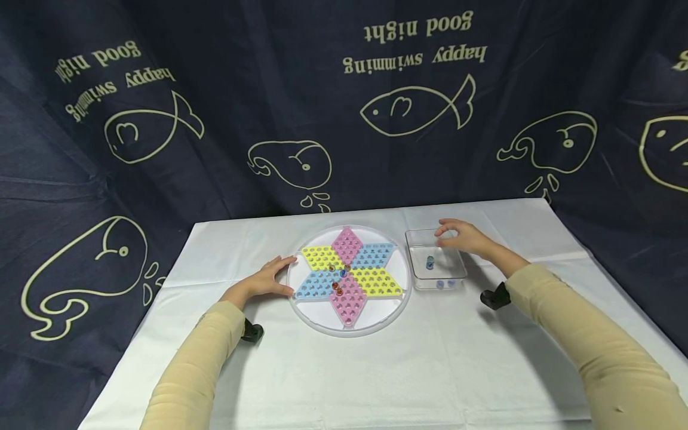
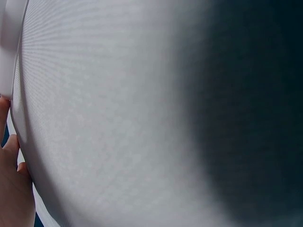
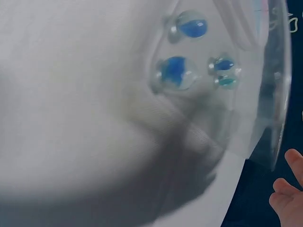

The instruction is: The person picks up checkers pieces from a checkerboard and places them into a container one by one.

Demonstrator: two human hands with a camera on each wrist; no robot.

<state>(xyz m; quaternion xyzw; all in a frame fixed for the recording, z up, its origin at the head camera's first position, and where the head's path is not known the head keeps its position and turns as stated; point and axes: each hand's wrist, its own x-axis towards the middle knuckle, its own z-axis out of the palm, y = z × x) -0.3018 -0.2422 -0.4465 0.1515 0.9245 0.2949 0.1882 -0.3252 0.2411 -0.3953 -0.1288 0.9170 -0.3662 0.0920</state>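
A round white Chinese checkers board (image 1: 395,310) with a pink, yellow and blue star lies on the table. My left hand (image 1: 264,279) is at its left side, thumb and fingers spread, fingertips right at the rim. In the left wrist view, only part of that hand (image 2: 16,189) shows at the lower left. My right hand (image 1: 463,236) is over the right back part of a clear plastic box (image 1: 461,263), fingers bent and apart from the thumb, with nothing visible between them. Several clear marbles with blue swirls (image 3: 177,73) lie in the box. The right wrist view catches a few fingers (image 3: 289,189).
Several red-brown marbles (image 1: 339,292) and a blue marble (image 1: 343,273) sit in holes near the star's middle and lower left. A white cloth (image 1: 387,376) covers the table. Behind it hangs a dark blue curtain (image 1: 301,77) with fish drawings.
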